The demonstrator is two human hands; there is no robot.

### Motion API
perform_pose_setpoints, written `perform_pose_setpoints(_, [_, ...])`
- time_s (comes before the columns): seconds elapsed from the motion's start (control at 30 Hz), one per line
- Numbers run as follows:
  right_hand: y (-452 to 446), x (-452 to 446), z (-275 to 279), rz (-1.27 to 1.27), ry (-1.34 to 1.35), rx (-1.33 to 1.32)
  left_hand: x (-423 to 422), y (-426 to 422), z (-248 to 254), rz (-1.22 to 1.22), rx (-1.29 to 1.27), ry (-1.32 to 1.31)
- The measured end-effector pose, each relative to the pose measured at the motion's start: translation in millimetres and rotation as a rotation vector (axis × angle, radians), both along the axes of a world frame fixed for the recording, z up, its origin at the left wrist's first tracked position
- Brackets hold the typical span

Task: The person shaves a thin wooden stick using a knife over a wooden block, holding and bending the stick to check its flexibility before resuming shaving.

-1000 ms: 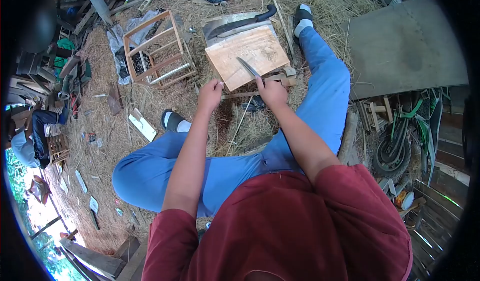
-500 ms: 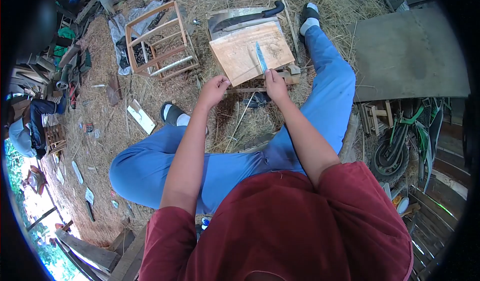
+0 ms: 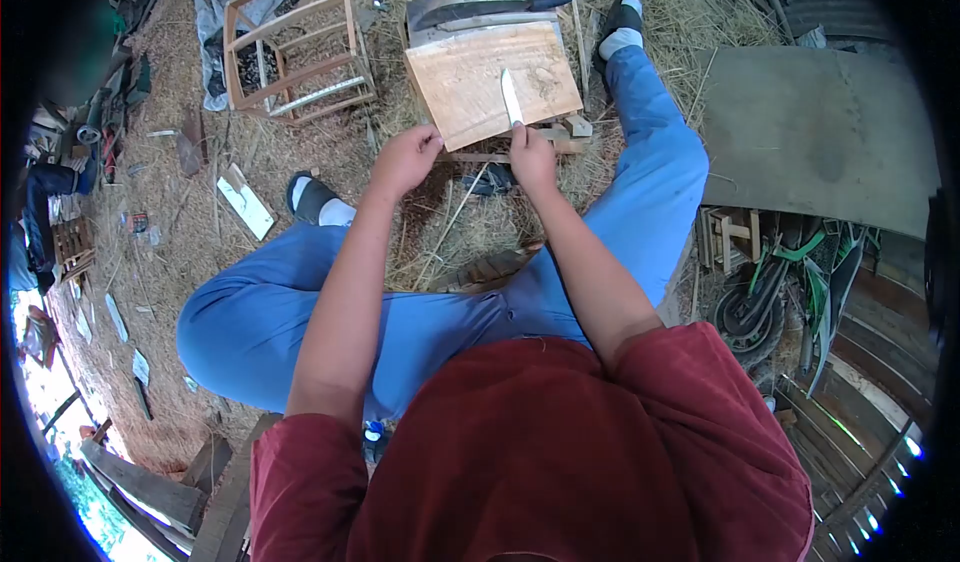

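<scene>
A knife (image 3: 511, 99) with a pale blade points away from me over a light wooden board (image 3: 465, 87). My right hand (image 3: 533, 159) is closed around its handle, just off the board's near edge. My left hand (image 3: 408, 159) is by the board's near left corner, with thumb and fingers pinched together. Whatever may be between those fingers is too small to make out. Behind the board lies a machete (image 3: 490, 8) with a dark blade and black handle.
A wooden frame (image 3: 290, 42) stands at the upper left. A large flat panel (image 3: 820, 132) is on the right, above a green motorbike (image 3: 800, 272). Straw and scraps cover the ground, including a white-faced piece of board (image 3: 245, 202) near my left foot.
The view has shifted, so most things appear farther left and slightly higher. The knife has turned a little, its blade now white instead of bluish. Both hands keep nearly the same places by the board.
</scene>
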State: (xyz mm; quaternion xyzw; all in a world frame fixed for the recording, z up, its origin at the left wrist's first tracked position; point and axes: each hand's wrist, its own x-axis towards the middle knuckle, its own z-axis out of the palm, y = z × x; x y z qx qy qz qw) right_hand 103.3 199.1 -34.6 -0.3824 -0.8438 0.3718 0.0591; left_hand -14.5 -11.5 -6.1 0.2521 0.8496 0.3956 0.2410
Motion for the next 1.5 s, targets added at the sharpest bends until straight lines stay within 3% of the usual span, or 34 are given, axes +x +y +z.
perform_pose_setpoints(0.23, [-9,1,12,0.092,-0.070,0.115,15,4,16,0.077,-0.067,0.059])
perform_pose_setpoints(0.33, [-17,-1,8,-0.009,-0.077,0.086,16,4,18,0.098,-0.110,0.001])
perform_pose_setpoints(0.43, [-24,1,7,0.115,-0.101,0.146,16,3,17,0.100,-0.123,0.012])
perform_pose_setpoints(0.57, [-13,-4,-11,0.048,0.011,0.093,17,4,20,0.109,-0.066,0.029])
perform_pose_setpoints(0.67, [-9,-9,-24,-0.114,0.336,-0.425,21,5,35,0.110,-0.004,0.063])
perform_pose_setpoints(0.7, [-8,-12,-6,-0.115,0.340,-0.419,23,8,44,0.109,0.054,0.066])
perform_pose_setpoints(0.77, [-13,-22,64,-0.248,0.460,-0.927,27,14,63,0.115,0.057,0.110])
perform_pose_setpoints(0.8, [-11,-27,81,-0.260,0.506,-0.986,30,17,73,0.135,0.094,0.132])
perform_pose_setpoints(0.97, [-1,-38,117,-0.150,0.595,-0.960,33,22,111,0.204,0.165,0.181])
perform_pose_setpoints(1.03, [-1,-39,125,-0.121,0.618,-0.937,32,20,122,0.215,0.152,0.089])
perform_pose_setpoints(1.27, [-2,-39,126,-0.086,0.645,-0.939,36,20,115,0.298,0.244,0.050])
perform_pose_setpoints(1.5, [-1,-39,126,-0.078,0.672,-0.958,35,21,120,0.277,0.249,0.240])
